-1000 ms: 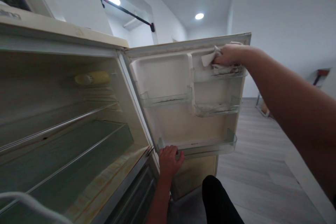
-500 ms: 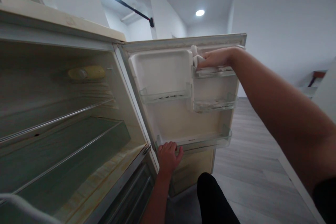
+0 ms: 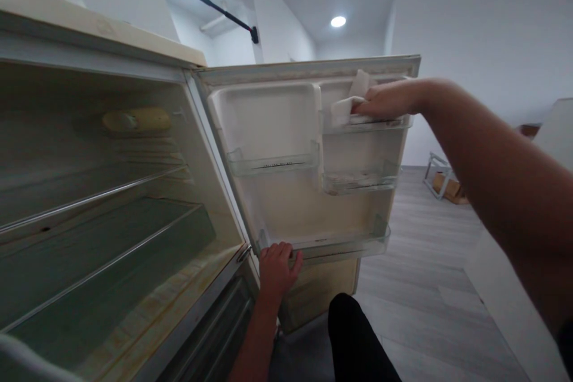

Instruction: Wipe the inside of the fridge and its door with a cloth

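Right hand (image 3: pixel 385 101) fingers pinch a soft, light white cloth (image 3: pixel 351 101), best bunched; left hand (image 3: pixel 275 265) grips the fridge door (image 3: pixel 286 215) bottom edge.

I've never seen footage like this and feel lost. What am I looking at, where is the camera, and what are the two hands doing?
The camera sits on a person's head, looking forward and down, so both arms are their own. An open fridge door faces them, with clear door shelves. The right hand presses a white cloth at the top right door shelf. The left hand grips the door's bottom edge. To the left is the fridge interior, its shelves bare, with a yellowish lamp cover at the back.
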### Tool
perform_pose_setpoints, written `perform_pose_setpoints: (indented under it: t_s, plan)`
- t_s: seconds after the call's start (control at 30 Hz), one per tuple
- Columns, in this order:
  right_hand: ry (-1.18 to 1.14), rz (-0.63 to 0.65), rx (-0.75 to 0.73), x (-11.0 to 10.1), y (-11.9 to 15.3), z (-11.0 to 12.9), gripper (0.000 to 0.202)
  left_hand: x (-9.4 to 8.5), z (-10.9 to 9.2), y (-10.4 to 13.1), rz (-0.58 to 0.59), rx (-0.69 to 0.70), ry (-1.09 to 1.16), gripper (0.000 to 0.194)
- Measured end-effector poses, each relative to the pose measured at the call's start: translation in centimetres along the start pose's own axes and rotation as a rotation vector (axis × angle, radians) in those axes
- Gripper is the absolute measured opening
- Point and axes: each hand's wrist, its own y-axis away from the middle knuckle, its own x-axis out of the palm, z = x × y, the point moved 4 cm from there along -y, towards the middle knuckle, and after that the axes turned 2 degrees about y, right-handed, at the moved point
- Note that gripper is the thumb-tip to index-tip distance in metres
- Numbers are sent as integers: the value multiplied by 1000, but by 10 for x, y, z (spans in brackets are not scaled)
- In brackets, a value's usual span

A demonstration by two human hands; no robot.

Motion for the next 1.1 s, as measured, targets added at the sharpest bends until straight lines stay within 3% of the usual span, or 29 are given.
perform_pose_setpoints:
  t_s: [0.07, 0.1, 0.17, 0.3, 0.37, 0.47, 0.57, 0.77, 0.93, 1.1]
  plan:
    - [-73, 74, -51, 5, 8, 30, 46, -2, 0, 1, 7, 12, 8, 23]
    - [-136, 46, -100, 6, 11, 42, 46, -2, 1, 1, 10, 14, 11, 23]
    - [-253, -118, -167, 7, 19, 56, 45, -3, 2, 2, 9, 14, 17, 24]
    - [-231, -547, -95, 9, 46, 46, 53, -3, 5, 3, -10, 8, 21, 25]
    - [-81, -509, -196, 16, 60, 48, 59, -3, 6, 4, -13, 12, 18, 25]
    - [158, -227, -443, 28, 77, 62, 61, -1, 5, 4, -1, 15, 11, 25]
    - [232, -121, -455, 28, 78, 69, 66, -2, 5, 4, 0, 0, 13, 24]
    - [220, -252, -174, 29, 35, 60, 71, -2, 5, 6, 9, -11, 44, 24]
    - [231, -327, -124, 51, 9, 73, 43, -1, 3, 4, 3, -6, 30, 25]
    - [246, -437, -132, 58, 16, 72, 46, 1, -2, -2, 30, -22, 17, 24]
